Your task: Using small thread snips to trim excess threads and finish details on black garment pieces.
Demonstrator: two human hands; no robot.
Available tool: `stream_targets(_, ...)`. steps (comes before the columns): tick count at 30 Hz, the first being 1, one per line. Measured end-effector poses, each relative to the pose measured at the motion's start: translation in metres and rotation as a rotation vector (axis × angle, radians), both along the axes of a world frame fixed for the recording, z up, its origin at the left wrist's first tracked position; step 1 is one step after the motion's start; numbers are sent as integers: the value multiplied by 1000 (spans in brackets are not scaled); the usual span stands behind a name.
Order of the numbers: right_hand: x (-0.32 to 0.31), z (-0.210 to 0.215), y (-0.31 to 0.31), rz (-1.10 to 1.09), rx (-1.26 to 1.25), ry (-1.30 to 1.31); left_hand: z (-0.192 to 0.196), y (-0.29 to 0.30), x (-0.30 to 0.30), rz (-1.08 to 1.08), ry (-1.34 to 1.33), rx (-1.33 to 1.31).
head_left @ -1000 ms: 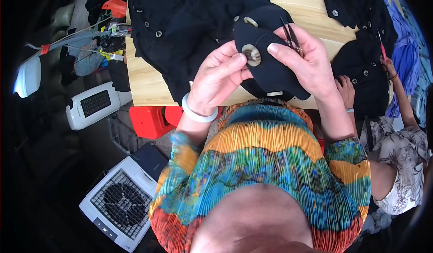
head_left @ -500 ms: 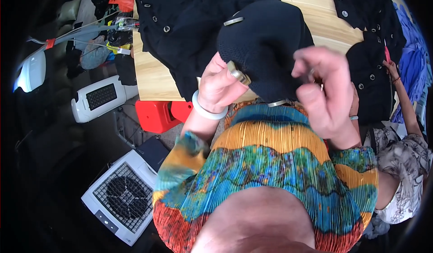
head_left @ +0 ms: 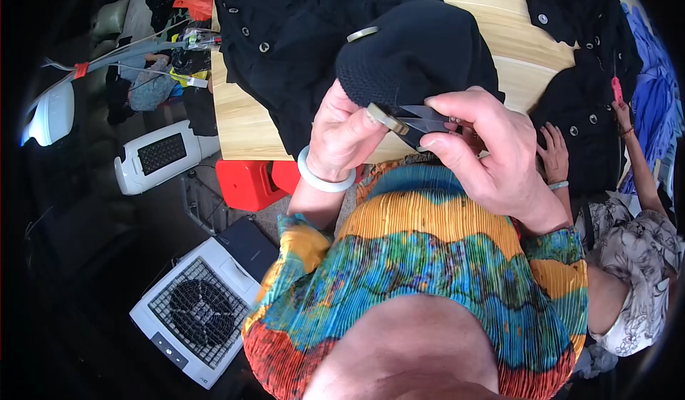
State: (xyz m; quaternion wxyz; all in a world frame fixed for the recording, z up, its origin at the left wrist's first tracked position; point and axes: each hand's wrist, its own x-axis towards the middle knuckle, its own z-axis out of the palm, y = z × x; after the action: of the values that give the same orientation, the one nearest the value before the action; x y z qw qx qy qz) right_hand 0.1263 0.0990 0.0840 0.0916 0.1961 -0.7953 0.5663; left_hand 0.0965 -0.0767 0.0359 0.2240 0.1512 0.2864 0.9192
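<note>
1. Hands are meeting w/ wrists bent, just above the pale wooden tabletop (head_left: 514, 50).
2. Left hand (head_left: 342, 132) is pinching a round metal button (head_left: 385, 119) on the black knit garment (head_left: 417, 54).
3. Right hand (head_left: 492, 150) is gripping small dark thread snips (head_left: 426, 118), blades touching the button.

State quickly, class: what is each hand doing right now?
Left hand: closed, pinching a metal button on the black garment.
Right hand: closed on small thread snips.
</note>
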Motion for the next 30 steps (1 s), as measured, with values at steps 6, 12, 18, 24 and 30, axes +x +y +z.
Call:
stream_targets(6,2,-5,-2,-50,-4,19,-8,2,-1,-20,87,1)
stream_targets(12,0,-9,-1,-24,-10,86,1,5,1,28,29,-85)
stream_targets(18,-2,-6,-3,-176,-123,38,-2,2,-1,-79,1,10)
stream_targets(24,-9,-2,2,-138,-30,72,-13,-3,-4,-178,-24,130)
stream_targets(30,-11,-10,1,-12,40,134,-10,-5,-6,-119,-36,62)
